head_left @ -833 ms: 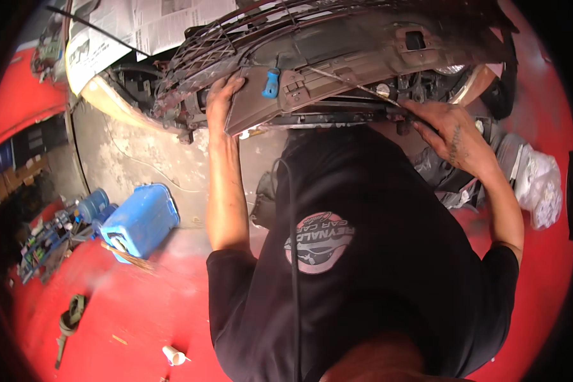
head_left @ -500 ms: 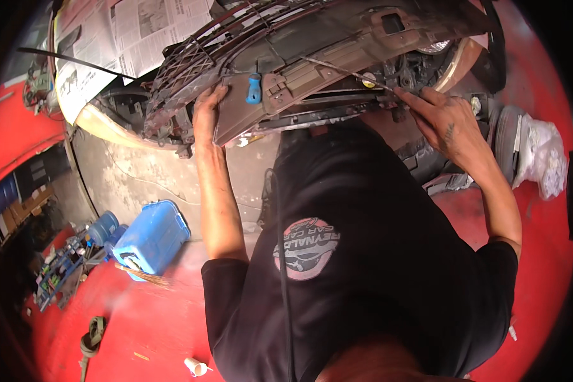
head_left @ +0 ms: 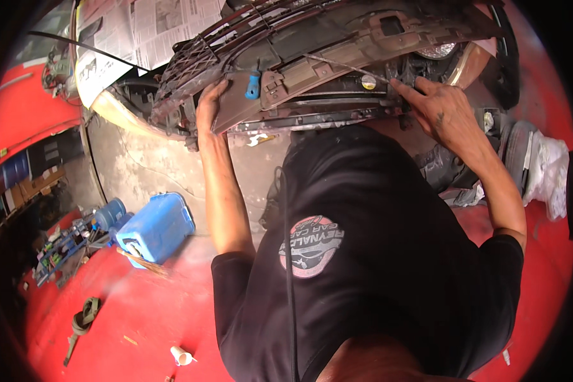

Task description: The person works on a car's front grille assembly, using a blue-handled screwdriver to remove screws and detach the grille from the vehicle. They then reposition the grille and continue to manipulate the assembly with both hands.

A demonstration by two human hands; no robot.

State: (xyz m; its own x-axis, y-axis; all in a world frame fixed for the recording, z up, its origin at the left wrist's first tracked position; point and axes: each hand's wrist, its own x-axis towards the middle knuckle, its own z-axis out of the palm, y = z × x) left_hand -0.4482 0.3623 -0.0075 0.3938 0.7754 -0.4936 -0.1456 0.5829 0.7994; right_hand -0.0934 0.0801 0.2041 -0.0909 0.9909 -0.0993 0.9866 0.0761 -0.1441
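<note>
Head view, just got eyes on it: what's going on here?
A person's left hand holds the left end of a dark bumper-like panel. The right hand has its fingertips at one end of a thin rod that reaches across the panel; its grip is unclear. A blue-handled screwdriver rests against the panel, untouched.

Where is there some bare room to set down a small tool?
Bare red floor lies between the straw brush, the small white cup and the black T-shirt. It is crowded left of the blue plastic box, with jumbled items, and at the dark plastic bumper, where the left hand grips an edge and a blue-handled screwdriver rests.
</note>
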